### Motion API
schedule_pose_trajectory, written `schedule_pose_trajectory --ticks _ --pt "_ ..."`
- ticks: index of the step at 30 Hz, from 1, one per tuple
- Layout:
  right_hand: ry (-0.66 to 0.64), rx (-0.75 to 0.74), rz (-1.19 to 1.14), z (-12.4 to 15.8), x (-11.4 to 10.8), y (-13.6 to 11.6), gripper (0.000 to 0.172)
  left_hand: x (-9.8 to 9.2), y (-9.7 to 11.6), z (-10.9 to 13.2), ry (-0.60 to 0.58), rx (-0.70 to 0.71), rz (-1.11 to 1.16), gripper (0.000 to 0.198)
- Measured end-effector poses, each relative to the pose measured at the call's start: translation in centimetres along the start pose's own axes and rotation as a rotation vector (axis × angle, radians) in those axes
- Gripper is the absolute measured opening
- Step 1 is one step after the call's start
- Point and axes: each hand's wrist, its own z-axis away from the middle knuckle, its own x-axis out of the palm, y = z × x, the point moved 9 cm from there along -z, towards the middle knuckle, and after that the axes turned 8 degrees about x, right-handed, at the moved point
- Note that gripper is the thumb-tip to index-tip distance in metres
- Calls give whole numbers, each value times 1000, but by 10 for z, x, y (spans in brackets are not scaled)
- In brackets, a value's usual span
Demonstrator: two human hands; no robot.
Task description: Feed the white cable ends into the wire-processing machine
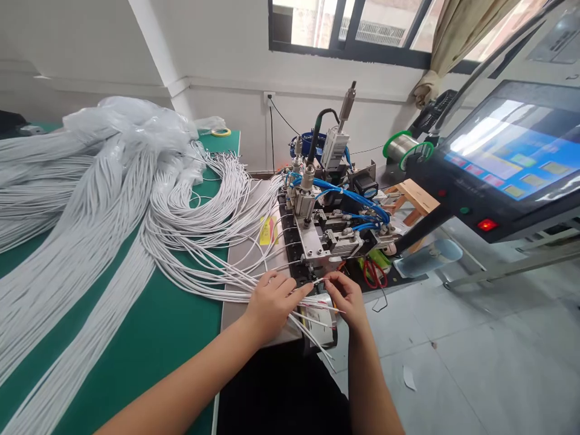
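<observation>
Green tabletop point(149, 338) left of the fingers carries big bundles of white wires point(90, 241), seemingly unprocessed. Left hand point(270, 304) and right hand point(347, 296) pinch one wire end point(317, 281) closed, just before the machine point(326, 235); much apparently remains.

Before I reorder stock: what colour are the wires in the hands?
White wires, pinched by left hand and right hand; head view.

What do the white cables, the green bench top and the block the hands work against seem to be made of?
White cables: likely plastic-sheathed wire, matte and limp, draping in bundles. Green bench top: looks like a rubber or vinyl mat, flat with low sheen. Block above the left hand and right hand: bare metal, probably aluminium, silvery with bolt heads.
</observation>
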Motion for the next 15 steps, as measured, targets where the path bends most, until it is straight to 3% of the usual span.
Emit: schedule_pose_trajectory --ticks 7,11,15 --pt "9 -17 -8 2 -3 -10 21 -2 -1 0 30 -7 25 39" --pt "60 56 -9 -1 -1 -8 27 -2 -4 1 38 -46 26 40" --pt "6 154 -89 -3 11 4 31 -2 -9 3 49 -115 16 38"
